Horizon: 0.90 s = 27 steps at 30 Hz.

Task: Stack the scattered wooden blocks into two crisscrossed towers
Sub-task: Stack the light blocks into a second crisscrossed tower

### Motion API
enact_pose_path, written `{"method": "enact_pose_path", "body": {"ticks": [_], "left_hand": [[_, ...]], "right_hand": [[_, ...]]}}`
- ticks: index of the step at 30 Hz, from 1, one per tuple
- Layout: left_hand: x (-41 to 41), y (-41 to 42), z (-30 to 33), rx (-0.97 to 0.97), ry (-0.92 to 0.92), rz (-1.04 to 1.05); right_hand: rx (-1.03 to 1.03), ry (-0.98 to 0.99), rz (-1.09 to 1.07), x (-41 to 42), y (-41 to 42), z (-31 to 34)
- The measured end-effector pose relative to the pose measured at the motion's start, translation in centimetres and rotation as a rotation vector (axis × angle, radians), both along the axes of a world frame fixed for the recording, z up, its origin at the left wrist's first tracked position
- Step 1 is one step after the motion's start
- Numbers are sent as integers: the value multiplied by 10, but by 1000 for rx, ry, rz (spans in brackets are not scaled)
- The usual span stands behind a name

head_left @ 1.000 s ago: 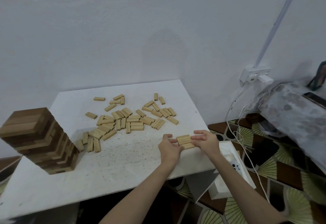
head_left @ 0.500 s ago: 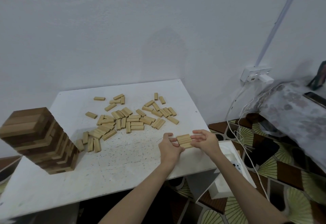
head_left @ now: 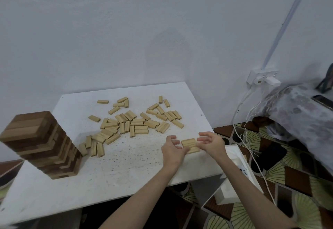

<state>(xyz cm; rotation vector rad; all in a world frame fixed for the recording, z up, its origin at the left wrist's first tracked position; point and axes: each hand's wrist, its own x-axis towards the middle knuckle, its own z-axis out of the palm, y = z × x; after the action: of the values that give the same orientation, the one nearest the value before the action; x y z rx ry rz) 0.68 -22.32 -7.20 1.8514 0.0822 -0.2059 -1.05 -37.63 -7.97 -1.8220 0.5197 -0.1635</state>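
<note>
A flat white rectangular tabletop [head_left: 126, 171], its matte surface flecked with small dark specks, stands against a plain pale painted wall [head_left: 126, 39]. At its near right edge sits a low stack of pale rectangular wooden blocks [head_left: 190, 144]: three smooth, straight-edged blocks lie side by side as the upper layer, and a lower layer shows at the near side; its direction cannot be told. The left hand [head_left: 173, 150] rests against the stack's left side with fingers loosely curled toward it; the right hand [head_left: 211, 142] sits at the stack's right side, fingers slightly bent and spread, fingertips touching or just beside the blocks. Whether either hand actually grips the stack cannot be told. Farther back, across the tabletop's middle, lies a scattered heap of matching pale wooden blocks [head_left: 133, 122], lying flat at mixed angles, some touching, some apart. At the left edge stands a tall square tower of brown and tan wooden blocks [head_left: 43, 144], crisscrossed in alternating layers, with visible grain. To the right, a white wall socket [head_left: 263, 78] carries a white plug, with thin white cables [head_left: 241, 120] hanging toward a patterned brown, black and yellow-green floor [head_left: 288, 183]. A white box [head_left: 232, 174] lies below the table's right edge; dark marks on it are unreadable.
</note>
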Motion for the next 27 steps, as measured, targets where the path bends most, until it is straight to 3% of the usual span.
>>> {"method": "enact_pose_path", "body": {"ticks": [4, 9, 12, 16, 19, 22, 27], "left_hand": [[18, 24, 12, 49, -121, 26], [54, 61, 13, 263, -251, -36], [72, 72, 11, 477, -333, -173], [91, 82, 5, 809, -428, -354], [95, 89, 0, 948, -443, -402], [90, 86, -6, 944, -509, -389], [85, 76, 1, 715, -358, -355]], "right_hand": [[-68, -61, -8, 15, 13, 9], [-56, -27, 71, 44, 54, 17], [-51, 51, 83, 57, 78, 12], [-264, 64, 144, 66, 99, 6], [-351, 49, 167, 70, 104, 3], [-318, 65, 135, 72, 104, 3], [-232, 75, 94, 72, 105, 4]]}}
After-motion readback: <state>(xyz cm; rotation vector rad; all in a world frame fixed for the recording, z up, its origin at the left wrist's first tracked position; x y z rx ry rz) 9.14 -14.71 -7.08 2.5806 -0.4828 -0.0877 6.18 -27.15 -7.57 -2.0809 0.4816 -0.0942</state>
